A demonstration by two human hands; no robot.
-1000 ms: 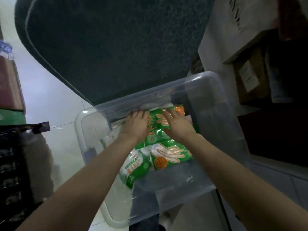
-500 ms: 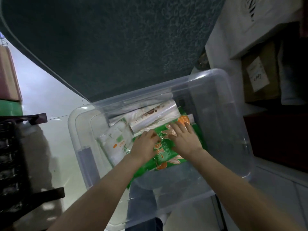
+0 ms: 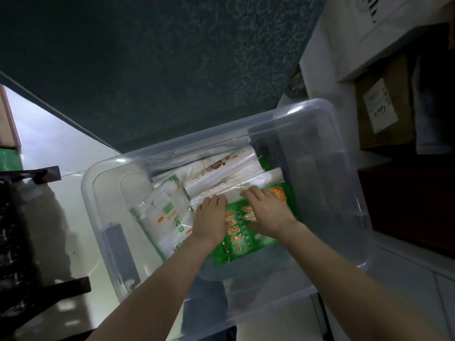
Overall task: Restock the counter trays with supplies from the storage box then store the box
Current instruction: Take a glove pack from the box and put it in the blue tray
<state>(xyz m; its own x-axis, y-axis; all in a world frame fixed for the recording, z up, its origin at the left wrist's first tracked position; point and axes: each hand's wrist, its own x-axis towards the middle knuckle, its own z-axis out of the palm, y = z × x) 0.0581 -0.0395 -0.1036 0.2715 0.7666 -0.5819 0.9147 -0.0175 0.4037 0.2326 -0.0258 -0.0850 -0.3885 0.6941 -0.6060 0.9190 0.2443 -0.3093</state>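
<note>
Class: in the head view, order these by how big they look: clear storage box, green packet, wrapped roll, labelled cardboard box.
1. clear storage box
2. green packet and labelled cardboard box: look alike, and the latter sits farther back
3. wrapped roll

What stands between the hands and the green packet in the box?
Nothing visible. The right hand lies flat on the green packet, the left hand at its left edge, inside the open clear box.

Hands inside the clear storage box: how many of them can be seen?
2. The left hand rests at the left edge of the green packet in the clear box; the right hand lies on that packet's far end. Neither is hidden.
</note>
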